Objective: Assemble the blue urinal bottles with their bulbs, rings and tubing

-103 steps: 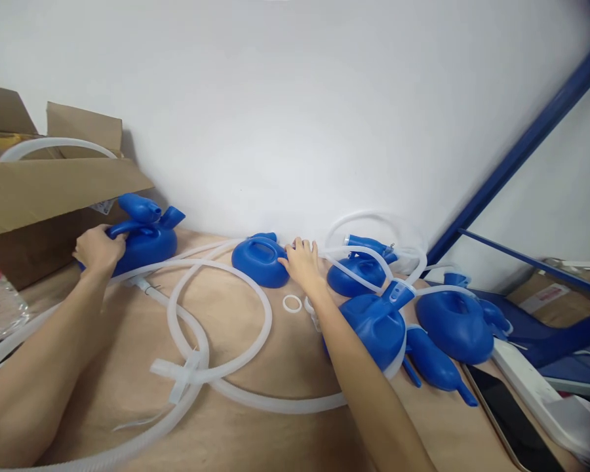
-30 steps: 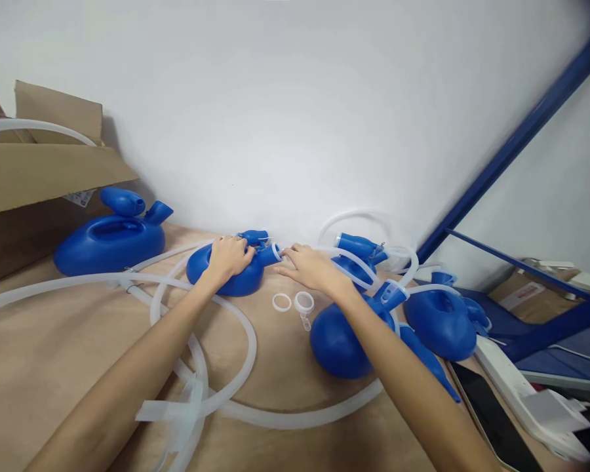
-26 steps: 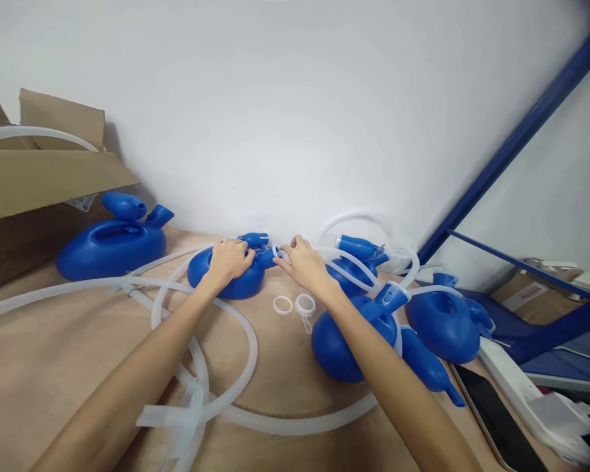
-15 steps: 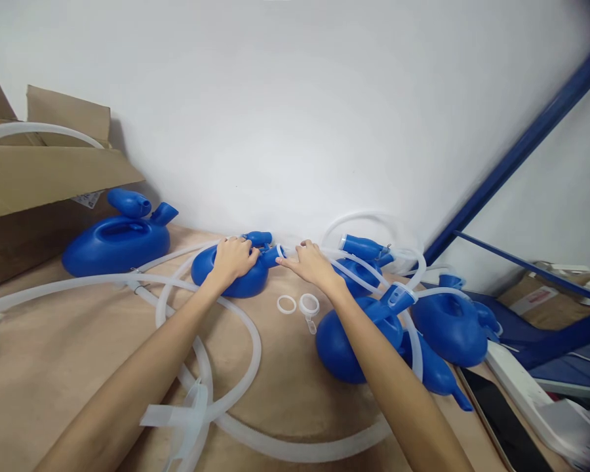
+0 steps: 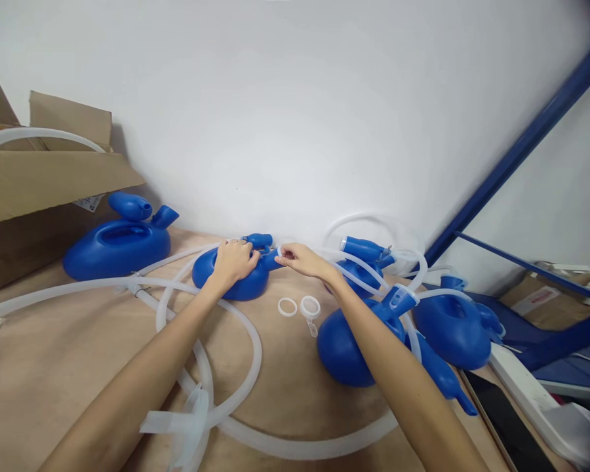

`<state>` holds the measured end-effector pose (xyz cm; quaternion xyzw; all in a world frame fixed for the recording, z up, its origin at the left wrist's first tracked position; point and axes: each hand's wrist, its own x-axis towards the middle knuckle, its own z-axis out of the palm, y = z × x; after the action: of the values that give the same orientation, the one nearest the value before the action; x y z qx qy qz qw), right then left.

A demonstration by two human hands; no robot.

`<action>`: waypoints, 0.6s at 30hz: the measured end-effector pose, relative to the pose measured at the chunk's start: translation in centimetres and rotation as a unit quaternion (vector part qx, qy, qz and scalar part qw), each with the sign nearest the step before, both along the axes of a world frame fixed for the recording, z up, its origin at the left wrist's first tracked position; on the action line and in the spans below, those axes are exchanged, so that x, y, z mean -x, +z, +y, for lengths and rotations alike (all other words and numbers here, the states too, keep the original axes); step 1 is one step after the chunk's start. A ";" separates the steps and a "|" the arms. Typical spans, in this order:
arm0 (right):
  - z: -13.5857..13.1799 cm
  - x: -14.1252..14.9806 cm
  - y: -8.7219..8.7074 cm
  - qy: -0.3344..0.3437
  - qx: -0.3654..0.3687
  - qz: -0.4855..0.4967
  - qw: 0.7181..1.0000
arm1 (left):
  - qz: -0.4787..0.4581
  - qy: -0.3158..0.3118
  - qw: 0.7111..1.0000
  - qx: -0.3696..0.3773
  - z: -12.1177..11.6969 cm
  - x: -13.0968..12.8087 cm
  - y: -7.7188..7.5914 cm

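Observation:
My left hand (image 5: 233,261) lies curled over the top of a round blue plastic vessel (image 5: 248,283) near the wall and holds it down. My right hand (image 5: 301,259) pinches a small translucent white ring (image 5: 278,252) at the vessel's blue spout (image 5: 270,260). Two more white rings, a plain one (image 5: 288,306) and one with a tab (image 5: 310,307), lie on the brown table just in front of my hands. Translucent white hose (image 5: 236,367) loops across the table under my left forearm.
A larger blue vessel (image 5: 118,237) sits at the left beside an open cardboard box (image 5: 34,190). Several blue vessels with thin tubes (image 5: 452,321) crowd the right. A phone (image 5: 501,419) and a white power strip (image 5: 535,400) lie at the table's right edge. A blue shelf frame (image 5: 516,151) rises there.
My left hand left the large vessel by the box and came to the middle one. My right hand's fingers have closed from flat into a pinch on the ring at the spout.

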<state>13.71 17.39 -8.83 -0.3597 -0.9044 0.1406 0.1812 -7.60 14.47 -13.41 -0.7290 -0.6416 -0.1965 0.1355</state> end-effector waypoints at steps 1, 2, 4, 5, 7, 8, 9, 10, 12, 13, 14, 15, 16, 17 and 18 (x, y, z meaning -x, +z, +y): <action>0.3 -0.2 0.2 0.013 0.008 -0.006 1.000 | 0.001 -0.002 1.000 0.002 0.0 0.1 0.0; 0.5 -0.5 0.4 0.022 0.015 -0.013 1.000 | 0.002 -0.004 1.000 0.005 0.0 0.2 0.1; 0.7 -1.3 1.0 0.027 0.021 -0.026 0.999 | 0.003 -0.007 1.000 0.009 0.0 0.4 0.1; 0.7 -1.9 1.3 0.023 0.019 -0.033 0.999 | 0.004 -0.009 1.000 0.011 0.0 0.5 0.2; 0.3 -3.2 2.0 0.006 0.008 -0.053 0.999 | 0.004 -0.013 1.000 0.012 0.0 0.6 0.3; -0.1 -3.8 2.3 -0.001 0.002 -0.069 0.998 | 0.003 -0.014 1.000 0.013 0.0 0.7 0.3; -0.6 -4.3 2.5 -0.006 -0.002 -0.092 0.996 | 0.002 -0.014 1.000 0.014 0.0 0.7 0.4; -1.2 -4.7 2.6 -0.008 -0.003 -0.120 0.993 | 0.001 -0.014 1.000 0.015 0.0 0.7 0.4; -2.5 -4.9 2.4 -0.007 -0.002 -0.185 0.983 | -0.002 -0.013 1.000 0.017 0.1 0.7 0.4; -3.2 -4.9 2.1 -0.008 -0.001 -0.218 0.976 | -0.003 -0.012 1.000 0.018 0.1 0.7 0.4; -3.8 -4.7 1.7 -0.012 0.000 -0.247 0.969 | -0.004 -0.012 1.000 0.018 0.1 0.7 0.4; -4.4 -4.4 1.3 -0.016 0.002 -0.273 0.962 | -0.004 -0.011 1.000 0.019 0.1 0.7 0.4; -4.8 -4.2 0.9 -0.021 0.006 -0.296 0.955 | -0.004 -0.010 1.000 0.019 0.1 0.7 0.4; -5.3 -4.0 0.5 -0.025 0.012 -0.315 0.949 | -0.004 -0.008 1.000 0.019 0.1 0.7 0.4; -5.6 -3.8 0.2 -0.028 0.020 -0.331 0.943 | -0.003 -0.007 1.000 0.018 0.1 0.7 0.4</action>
<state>17.53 11.76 -8.62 -0.4146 -0.9000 0.0271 -0.1317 -8.28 14.61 -12.99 -0.7355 -0.6401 -0.1876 0.1190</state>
